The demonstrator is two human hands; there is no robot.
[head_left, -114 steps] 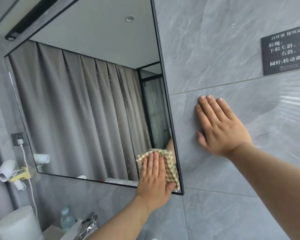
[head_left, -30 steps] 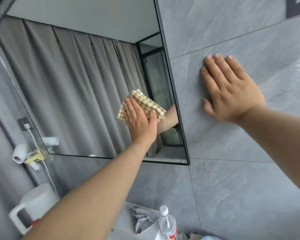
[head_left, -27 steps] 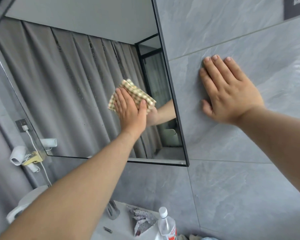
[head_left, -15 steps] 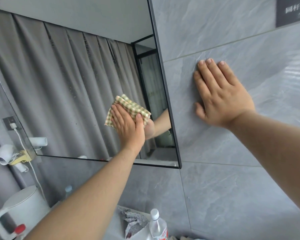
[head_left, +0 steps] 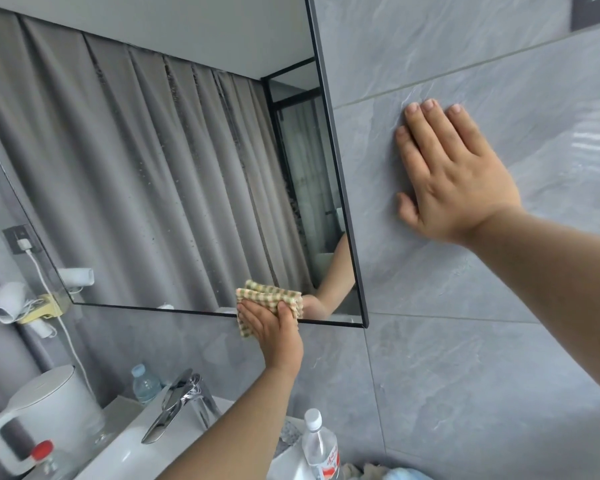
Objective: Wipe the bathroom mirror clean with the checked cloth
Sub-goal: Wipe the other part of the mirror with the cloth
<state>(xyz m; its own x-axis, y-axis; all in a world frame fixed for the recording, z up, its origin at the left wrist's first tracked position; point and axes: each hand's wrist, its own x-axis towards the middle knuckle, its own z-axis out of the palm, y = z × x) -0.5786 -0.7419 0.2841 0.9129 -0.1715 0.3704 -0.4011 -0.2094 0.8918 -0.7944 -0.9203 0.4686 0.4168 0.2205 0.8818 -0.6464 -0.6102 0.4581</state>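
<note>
Cloth (head_left: 269, 296): lower part covered by left hand (head_left: 274, 332); number of folds unclear.
Mirror (head_left: 153, 168): top and left side cut by picture edge.
Sign (head_left: 594, 10): mostly out of picture, lettering unreadable.
Near bottle (head_left: 321, 448): bottom cut by lower edge, label print too small to read.
Far bottle (head_left: 145, 382): base hidden behind sink (head_left: 118, 455) rim.
Sink: right part hidden by left forearm (head_left: 222, 427).
Bluish item (head_left: 404, 474) at bottom edge: cut off, cannot tell what.

left hand (head_left: 272, 329) pressing checked cloth (head_left: 269, 296) to mirror (head_left: 153, 168), right hand (head_left: 454, 178) flat on wall (head_left: 465, 358)
</note>
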